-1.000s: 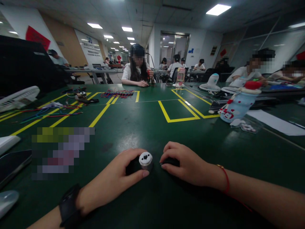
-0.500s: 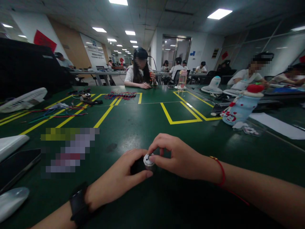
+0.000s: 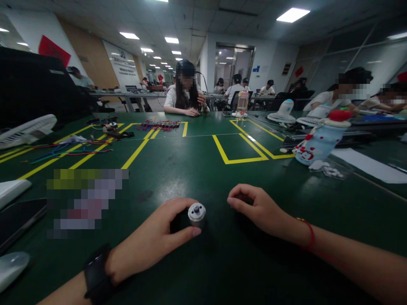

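Observation:
A small silver electric motor [image 3: 197,215] stands upright on the green table, its round top face and short central shaft pointing up. Around its body, my left hand [image 3: 159,231] is closed, with the thumb on the near side and fingers on the far side. My right hand [image 3: 259,207] hovers to the right, apart from the motor. Its fingers are curled with thumb and forefinger tips together; whether anything small is between them is hidden.
Coloured wires [image 3: 76,148] lie at the left, and a bundle of red and blue wires [image 3: 159,126] farther back. A blue bottle [image 3: 321,142] and white paper [image 3: 370,165] are at the right. A white mouse [image 3: 12,269] sits near left. Across the table sits a person [image 3: 184,93].
My right hand has come off the motor's top and moved right, uncovering the shaft. My left hand still holds the motor in about the same place.

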A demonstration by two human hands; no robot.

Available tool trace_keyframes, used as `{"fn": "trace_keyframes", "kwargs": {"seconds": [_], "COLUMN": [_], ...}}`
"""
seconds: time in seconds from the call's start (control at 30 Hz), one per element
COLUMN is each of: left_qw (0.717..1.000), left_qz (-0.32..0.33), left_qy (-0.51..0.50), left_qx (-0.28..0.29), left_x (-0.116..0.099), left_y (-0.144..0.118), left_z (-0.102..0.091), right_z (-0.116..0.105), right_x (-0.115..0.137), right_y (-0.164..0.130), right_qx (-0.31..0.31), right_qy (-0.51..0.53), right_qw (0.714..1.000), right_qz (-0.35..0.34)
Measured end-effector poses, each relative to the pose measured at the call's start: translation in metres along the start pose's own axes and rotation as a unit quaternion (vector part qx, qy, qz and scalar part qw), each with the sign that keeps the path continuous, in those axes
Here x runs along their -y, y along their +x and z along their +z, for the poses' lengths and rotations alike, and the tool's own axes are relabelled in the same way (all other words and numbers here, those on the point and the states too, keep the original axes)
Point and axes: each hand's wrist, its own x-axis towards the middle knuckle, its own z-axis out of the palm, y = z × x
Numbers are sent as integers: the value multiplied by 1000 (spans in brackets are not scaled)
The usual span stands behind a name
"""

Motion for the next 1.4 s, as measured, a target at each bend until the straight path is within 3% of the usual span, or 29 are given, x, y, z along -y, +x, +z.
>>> {"fn": "trace_keyframes", "kwargs": {"seconds": [0.17, 0.97, 1.17, 1.4], "left_qw": [1000, 999, 1000, 1000], "left_qz": [-6, -12, 5, 8], "left_qy": [16, 27, 13, 7], "left_qx": [-14, -15, 2, -5], "left_x": [0, 2, 1, 2], "left_y": [-1, -3, 1, -1], "left_z": [1, 1, 0, 0], "right_z": [0, 1, 16, 36], "right_x": [-9, -4, 12, 39], "right_y": [-1, 1, 8, 18], "right_qx": [-5, 13, 48, -15], "right_qy": [47, 8, -53, -91], "right_qw": [999, 1000, 996, 982], "right_qz": [17, 1, -62, -165]}}
